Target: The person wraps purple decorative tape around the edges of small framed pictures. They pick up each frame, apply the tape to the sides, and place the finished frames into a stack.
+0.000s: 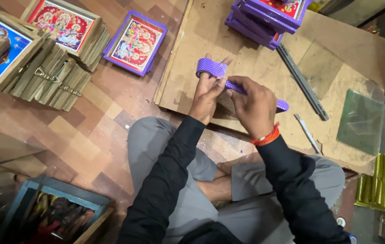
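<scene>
A purple dotted frame (211, 68) is held on edge over a flat wooden board (255, 63). My left hand (206, 92) grips its near left corner, fingers wrapped round the moulding. My right hand (253, 105) lies over the frame's lower side, which runs out to the right from under it. An orange thread band sits on my right wrist. I sit cross-legged on the floor in grey trousers and black sleeves.
A stack of purple frames (264, 16) stands at the board's far edge. A metal ruler (302, 81), a pen-like tool (306, 133) and a glass pane (362, 122) lie on the right. Wooden framed pictures (43, 49) are piled on the left, beside a purple framed picture (136, 43).
</scene>
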A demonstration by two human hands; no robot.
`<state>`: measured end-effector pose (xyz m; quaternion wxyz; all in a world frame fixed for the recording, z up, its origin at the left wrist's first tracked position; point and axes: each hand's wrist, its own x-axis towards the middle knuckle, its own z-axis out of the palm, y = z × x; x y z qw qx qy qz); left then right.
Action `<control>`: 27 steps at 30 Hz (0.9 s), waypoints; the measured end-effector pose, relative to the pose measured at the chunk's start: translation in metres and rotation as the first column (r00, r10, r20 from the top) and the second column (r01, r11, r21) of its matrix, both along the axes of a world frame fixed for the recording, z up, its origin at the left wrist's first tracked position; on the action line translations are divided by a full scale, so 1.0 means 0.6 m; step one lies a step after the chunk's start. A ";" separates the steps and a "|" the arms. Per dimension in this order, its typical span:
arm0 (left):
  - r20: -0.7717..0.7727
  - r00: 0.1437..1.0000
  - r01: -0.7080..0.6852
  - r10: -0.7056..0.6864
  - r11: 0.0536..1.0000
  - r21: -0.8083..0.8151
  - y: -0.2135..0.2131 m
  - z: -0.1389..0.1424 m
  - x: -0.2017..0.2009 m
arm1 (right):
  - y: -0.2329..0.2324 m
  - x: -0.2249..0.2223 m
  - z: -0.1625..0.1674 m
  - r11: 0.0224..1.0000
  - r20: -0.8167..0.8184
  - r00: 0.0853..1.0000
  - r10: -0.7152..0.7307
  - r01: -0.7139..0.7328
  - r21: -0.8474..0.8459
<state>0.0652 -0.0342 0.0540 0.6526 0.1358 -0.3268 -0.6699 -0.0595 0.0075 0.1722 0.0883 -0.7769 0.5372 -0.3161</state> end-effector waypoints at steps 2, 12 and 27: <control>0.015 0.999 -0.035 0.035 0.999 0.025 0.001 -0.006 -0.004 | -0.012 -0.002 0.007 0.990 0.020 1.000 -0.014 0.011 0.140; -0.143 0.986 -0.088 0.086 0.996 -0.008 -0.004 -0.029 -0.024 | -0.049 -0.021 0.042 0.913 -0.117 0.917 0.382 -0.355 0.199; 0.351 0.823 -0.487 0.448 0.873 0.029 0.002 -0.040 -0.043 | -0.037 -0.058 -0.024 0.984 -0.144 0.977 0.158 -0.167 -0.055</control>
